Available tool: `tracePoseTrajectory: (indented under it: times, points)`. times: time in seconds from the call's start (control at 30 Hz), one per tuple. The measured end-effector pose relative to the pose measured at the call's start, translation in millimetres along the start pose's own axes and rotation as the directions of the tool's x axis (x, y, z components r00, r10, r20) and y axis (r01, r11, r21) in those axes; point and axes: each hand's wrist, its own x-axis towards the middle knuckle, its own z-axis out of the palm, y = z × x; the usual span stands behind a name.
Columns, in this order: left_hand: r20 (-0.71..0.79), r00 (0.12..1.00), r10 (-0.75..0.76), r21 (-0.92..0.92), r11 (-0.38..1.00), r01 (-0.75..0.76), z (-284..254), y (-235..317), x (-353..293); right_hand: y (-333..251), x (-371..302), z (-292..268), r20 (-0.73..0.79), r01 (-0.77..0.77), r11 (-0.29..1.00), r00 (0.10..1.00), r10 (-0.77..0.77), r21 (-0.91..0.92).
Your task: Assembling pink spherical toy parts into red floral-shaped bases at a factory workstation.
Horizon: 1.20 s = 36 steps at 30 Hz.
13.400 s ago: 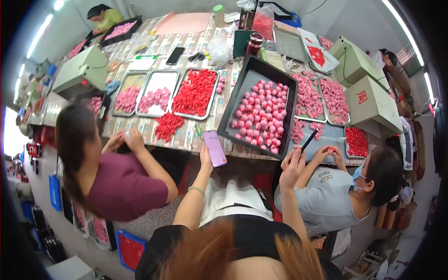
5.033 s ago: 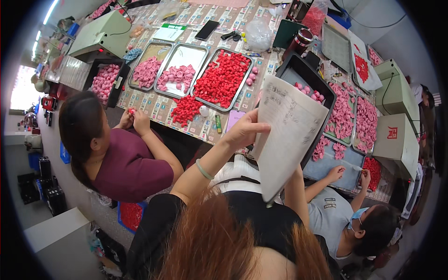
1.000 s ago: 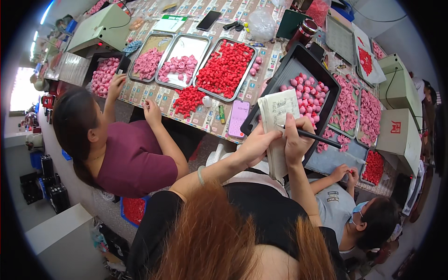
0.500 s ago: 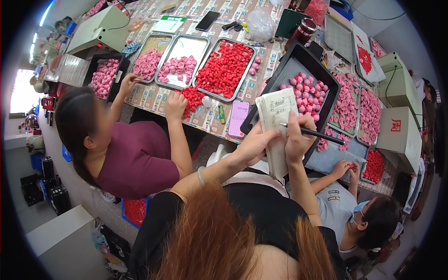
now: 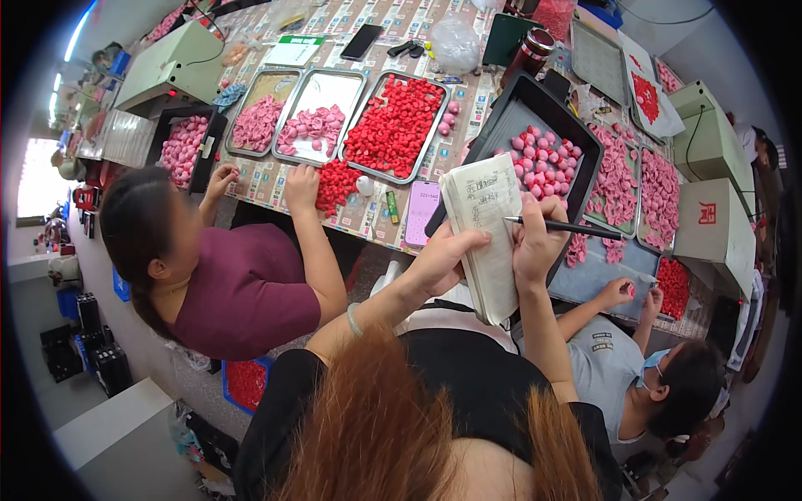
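Note:
My left hand (image 5: 443,260) grips a small notebook (image 5: 489,280) with handwritten pages, its thumb lying across the page near the left edge. The notebook is tilted, held up over my lap in front of the table. In my right hand (image 5: 535,250) is a slim black pen (image 5: 585,228), its tip pointing left over the page and its shaft reaching out to the right. That hand rests along the notebook's right edge. Behind the notebook, a black tray (image 5: 520,104) holds pink and red balls (image 5: 547,167). Left of the notebook lies a phone with a pink screen (image 5: 420,209).
Metal trays of red pieces (image 5: 393,125) and pink pieces (image 5: 313,132) stand on the patterned table. A co-worker in purple (image 5: 242,275) sits left, another in grey (image 5: 606,359) right. A dark red flask (image 5: 530,52) stands behind the black tray.
The notebook and both my hands have shifted slightly left. The pen now lies more level, its tip still over the page. The right co-worker's hands have moved apart; the left co-worker's far hand has drawn back.

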Motion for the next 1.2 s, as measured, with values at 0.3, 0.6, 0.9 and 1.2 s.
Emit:
tracePoseTrajectory:
  times: [0.3, 0.6, 0.9, 1.2]
  points:
    - [0.058, 0.998, -0.033, -0.091, 0.995, 0.039, -3, 7, -2, 1, 13, -9, -0.001, -0.155, 0.969, 0.987, 0.158, 0.195]
    - [0.085, 0.995, -0.054, -0.062, 0.996, 0.06, -1, 7, -2, 2, 12, -7, -0.012, -0.155, 0.965, 0.987, 0.161, 0.212]
    - [0.095, 0.993, -0.07, -0.107, 0.991, 0.08, -2, 8, -2, 2, 13, -7, -0.011, -0.162, 0.968, 0.986, 0.167, 0.19]
    - [0.089, 0.994, -0.066, -0.114, 0.991, 0.076, -3, 9, -2, 1, 13, 1, -0.051, -0.218, 0.94, 0.97, 0.239, 0.262]
